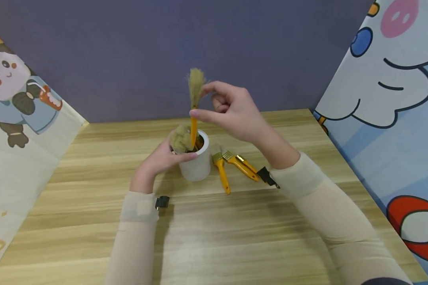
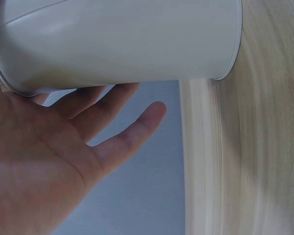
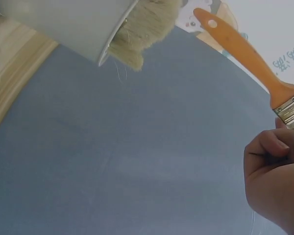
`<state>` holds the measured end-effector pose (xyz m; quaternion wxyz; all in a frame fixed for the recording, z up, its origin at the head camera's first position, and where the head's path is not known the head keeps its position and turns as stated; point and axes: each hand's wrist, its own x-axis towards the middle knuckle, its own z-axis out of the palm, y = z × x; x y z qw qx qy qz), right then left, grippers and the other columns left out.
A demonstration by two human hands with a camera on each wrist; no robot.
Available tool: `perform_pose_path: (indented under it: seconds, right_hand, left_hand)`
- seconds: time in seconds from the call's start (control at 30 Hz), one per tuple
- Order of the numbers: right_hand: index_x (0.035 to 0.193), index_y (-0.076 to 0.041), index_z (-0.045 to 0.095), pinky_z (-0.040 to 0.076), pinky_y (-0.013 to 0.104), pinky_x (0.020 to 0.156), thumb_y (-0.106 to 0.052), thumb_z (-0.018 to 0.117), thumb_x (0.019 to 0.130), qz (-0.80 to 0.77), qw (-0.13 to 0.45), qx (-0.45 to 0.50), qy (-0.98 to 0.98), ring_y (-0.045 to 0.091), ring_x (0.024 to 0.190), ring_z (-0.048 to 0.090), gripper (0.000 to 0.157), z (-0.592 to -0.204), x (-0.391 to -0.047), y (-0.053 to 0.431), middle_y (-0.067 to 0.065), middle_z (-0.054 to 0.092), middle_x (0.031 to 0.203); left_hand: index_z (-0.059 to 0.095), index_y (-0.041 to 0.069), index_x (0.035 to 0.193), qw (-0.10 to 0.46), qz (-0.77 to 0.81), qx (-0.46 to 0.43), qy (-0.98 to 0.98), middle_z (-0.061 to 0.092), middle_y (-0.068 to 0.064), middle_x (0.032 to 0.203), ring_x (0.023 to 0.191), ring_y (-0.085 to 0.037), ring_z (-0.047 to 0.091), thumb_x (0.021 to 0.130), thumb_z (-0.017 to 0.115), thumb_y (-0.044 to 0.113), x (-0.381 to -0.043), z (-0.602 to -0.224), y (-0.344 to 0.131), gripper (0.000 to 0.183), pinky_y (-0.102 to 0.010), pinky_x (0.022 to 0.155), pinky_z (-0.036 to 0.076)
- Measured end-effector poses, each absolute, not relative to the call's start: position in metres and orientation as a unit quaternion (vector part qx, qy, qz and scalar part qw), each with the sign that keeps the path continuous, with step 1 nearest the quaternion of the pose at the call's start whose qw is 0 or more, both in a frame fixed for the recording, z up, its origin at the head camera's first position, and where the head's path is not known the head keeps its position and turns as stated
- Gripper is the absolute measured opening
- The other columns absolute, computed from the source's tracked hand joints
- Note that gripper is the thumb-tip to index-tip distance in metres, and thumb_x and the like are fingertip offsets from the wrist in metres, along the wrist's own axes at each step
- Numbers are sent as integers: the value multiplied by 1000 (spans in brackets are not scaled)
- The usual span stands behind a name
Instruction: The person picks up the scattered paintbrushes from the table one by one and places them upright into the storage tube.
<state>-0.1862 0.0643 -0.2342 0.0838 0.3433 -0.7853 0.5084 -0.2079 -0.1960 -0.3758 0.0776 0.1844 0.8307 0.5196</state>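
Observation:
My right hand [image 1: 235, 111] pinches a paintbrush [image 1: 193, 124] near its metal band between thumb and index finger. Pale bristles point up, and the orange handle hangs down over the mouth of a white cup [image 1: 195, 170]. In the right wrist view that handle [image 3: 245, 54] is apart from the cup [image 3: 63, 24]. The cup stands upright on the table, with the bristles of other brushes [image 1: 181, 139] poking above its rim. My left hand [image 1: 160, 156] holds the cup at its rim from the left, thumb in front; the left wrist view shows fingers [image 2: 100, 110] behind the cup's wall.
Right of the cup, several more orange-handled paintbrushes [image 1: 240, 164] lie on the wooden table [image 1: 214, 237]. A dark grey panel [image 1: 146, 59] rises behind the table. Cartoon-printed panels stand at the left [image 1: 21, 138] and right [image 1: 388, 130].

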Motion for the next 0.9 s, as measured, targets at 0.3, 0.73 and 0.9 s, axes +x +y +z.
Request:
perform_pose_path:
  seconds: [0.3, 0.73, 0.9]
  right_hand:
    - [126, -11, 70, 36, 30, 66, -26, 83, 96, 479, 82, 353, -800, 18, 57, 25, 36, -240, -187, 55, -2, 28, 64]
    - [129, -10, 69, 34, 29, 63, -28, 82, 97, 441, 88, 368, -813, 17, 56, 27, 39, -252, -194, 49, -3, 30, 64]
    - [132, -11, 68, 34, 28, 63, -33, 80, 97, 402, 73, 364, -837, 15, 56, 27, 42, -260, -198, 47, -4, 30, 63]
  left_hand:
    - [36, 27, 160, 81, 519, 195, 828, 54, -1, 153, 143, -26, 52, 91, 87, 32, -210, -374, -196, 85, -58, 125, 38]
    - [30, 30, 164, 90, 520, 185, 829, 48, -3, 161, 149, -27, 47, 93, 85, 33, -206, -374, -196, 90, -58, 128, 34]
    - [27, 36, 165, 94, 524, 191, 825, 44, 2, 165, 152, -25, 44, 94, 84, 35, -206, -374, -195, 91, -59, 129, 33]
